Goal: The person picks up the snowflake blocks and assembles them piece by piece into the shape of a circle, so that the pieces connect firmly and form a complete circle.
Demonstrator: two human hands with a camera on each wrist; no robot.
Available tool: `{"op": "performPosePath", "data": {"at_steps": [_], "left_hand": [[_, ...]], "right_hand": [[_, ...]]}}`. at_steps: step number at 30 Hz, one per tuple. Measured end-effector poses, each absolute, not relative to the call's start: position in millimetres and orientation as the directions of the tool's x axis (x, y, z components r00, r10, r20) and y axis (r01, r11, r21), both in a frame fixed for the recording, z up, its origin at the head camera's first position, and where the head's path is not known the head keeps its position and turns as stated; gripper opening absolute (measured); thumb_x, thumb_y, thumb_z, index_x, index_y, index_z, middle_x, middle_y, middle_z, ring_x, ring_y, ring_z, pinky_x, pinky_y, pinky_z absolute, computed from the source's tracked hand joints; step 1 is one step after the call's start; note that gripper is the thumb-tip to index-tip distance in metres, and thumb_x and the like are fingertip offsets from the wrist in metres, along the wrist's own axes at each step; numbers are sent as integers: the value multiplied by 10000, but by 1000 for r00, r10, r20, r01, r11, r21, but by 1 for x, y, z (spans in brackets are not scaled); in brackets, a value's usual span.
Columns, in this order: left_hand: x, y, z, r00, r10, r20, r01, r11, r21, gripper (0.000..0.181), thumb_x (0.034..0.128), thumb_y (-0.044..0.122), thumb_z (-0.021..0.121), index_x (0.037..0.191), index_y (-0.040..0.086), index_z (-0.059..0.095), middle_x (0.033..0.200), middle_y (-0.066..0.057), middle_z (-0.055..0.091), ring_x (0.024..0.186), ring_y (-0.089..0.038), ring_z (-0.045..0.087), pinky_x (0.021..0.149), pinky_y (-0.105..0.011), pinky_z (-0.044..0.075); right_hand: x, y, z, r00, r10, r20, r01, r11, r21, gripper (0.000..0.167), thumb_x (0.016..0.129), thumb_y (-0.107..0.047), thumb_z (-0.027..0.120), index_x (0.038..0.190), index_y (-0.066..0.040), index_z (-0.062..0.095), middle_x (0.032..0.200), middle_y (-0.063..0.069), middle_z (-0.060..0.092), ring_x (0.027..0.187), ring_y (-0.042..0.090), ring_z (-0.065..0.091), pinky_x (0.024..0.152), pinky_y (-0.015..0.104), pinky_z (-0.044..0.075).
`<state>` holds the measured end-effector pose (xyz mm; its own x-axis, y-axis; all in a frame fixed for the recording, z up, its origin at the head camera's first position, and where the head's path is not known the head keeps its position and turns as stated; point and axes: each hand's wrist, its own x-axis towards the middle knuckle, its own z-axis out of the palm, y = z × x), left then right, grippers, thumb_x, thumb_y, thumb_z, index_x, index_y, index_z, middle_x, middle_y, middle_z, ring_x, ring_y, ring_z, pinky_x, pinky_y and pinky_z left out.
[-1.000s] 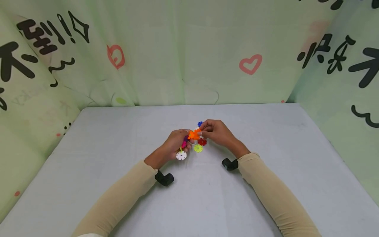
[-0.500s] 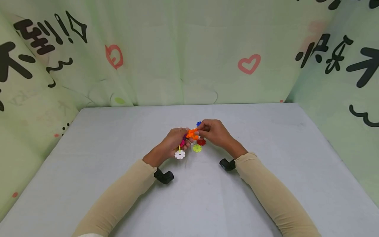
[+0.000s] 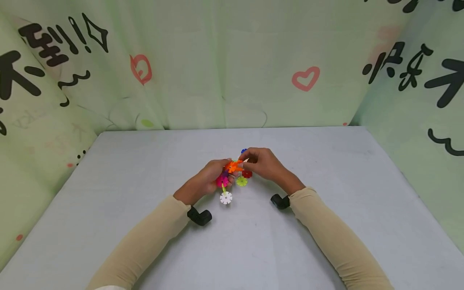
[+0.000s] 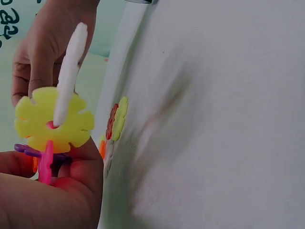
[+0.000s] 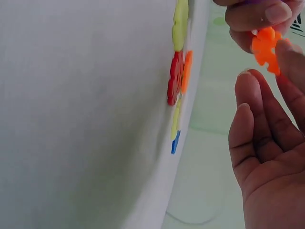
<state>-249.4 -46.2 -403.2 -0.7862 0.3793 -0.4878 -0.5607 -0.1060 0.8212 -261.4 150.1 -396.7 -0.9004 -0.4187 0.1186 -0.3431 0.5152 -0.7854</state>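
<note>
My left hand [image 3: 207, 177] holds a joined string of notched, flower-shaped plastic building discs. At its lower end hangs a white disc [image 3: 226, 197], slotted into a yellow disc [image 4: 35, 121]. A pink disc [image 3: 222, 181] and a purple disc [image 4: 61, 159] follow, close to the left fingers. Farther up the string is an orange disc [image 3: 232, 166], which the thumb of my right hand [image 3: 265, 163] and a finger pinch. In the right wrist view the orange disc [image 5: 263, 47] sits between both hands. Fingers hide part of the string and its joints.
Loose discs lie on the white table [image 3: 308, 241] beneath and behind the hands: a red disc [image 3: 247, 174], a lime disc [image 3: 241, 181] and a blue disc [image 3: 244, 151] among several. A green printed curtain [image 3: 217, 80] surrounds the table's back and sides.
The string has turned in my left hand: its white end has swung down and slightly right, and the pink disc shows more of its face. Both hands stay nearly in place.
</note>
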Motion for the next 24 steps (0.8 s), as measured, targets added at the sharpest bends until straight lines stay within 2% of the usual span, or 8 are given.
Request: {"op": "performPosePath", "data": {"at_steps": [6, 9, 13, 17, 24], "left_hand": [[-250, -50, -406, -799, 376, -470, -562, -187, 806, 417, 1057, 282, 283, 1376, 63, 438, 825, -86, 523, 667, -176, 497, 585, -230, 487], [-251, -51, -405, -808, 356, -470, -552, -179, 814, 444, 1056, 366, 344, 1364, 58, 429, 785, -64, 505, 644, -158, 491, 579, -215, 483], [-252, -49, -405, -816, 343, -466, -536, -147, 831, 549, 991, 475, 505, 1311, 34, 436, 757, -43, 505, 626, -142, 507, 592, -202, 493], [-251, -49, -406, -823, 349, -449, -516, -127, 847, 508, 962, 412, 597, 1258, 13, 490, 743, -32, 503, 629, -137, 520, 572, -193, 500], [-250, -47, -406, -811, 357, -464, -538, -142, 831, 442, 979, 346, 593, 1258, 16, 497, 732, -26, 518, 618, -135, 506, 546, -187, 486]], "right_hand": [[-267, 159, -400, -898, -425, 114, -368, 584, -724, 183, 937, -192, 675, 1048, -49, 702, 952, 44, 672, 869, 202, 591, 767, 343, 507], [-269, 165, -403, -920, -392, 34, -298, 639, -709, 226, 970, -206, 626, 1097, -34, 699, 997, 77, 673, 928, 235, 579, 805, 358, 507], [-269, 170, -404, -922, -383, -63, -232, 674, -701, 213, 955, -141, 634, 1125, -30, 698, 1052, 79, 675, 989, 248, 576, 870, 372, 498], [-269, 168, -404, -905, -410, -114, -218, 677, -703, 240, 927, -127, 667, 1142, -25, 697, 1064, 86, 674, 971, 250, 581, 861, 370, 501], [-270, 160, -405, -879, -447, -165, -258, 737, -624, 297, 888, -132, 720, 1160, -17, 692, 1051, 72, 641, 943, 243, 536, 817, 348, 479]]}}
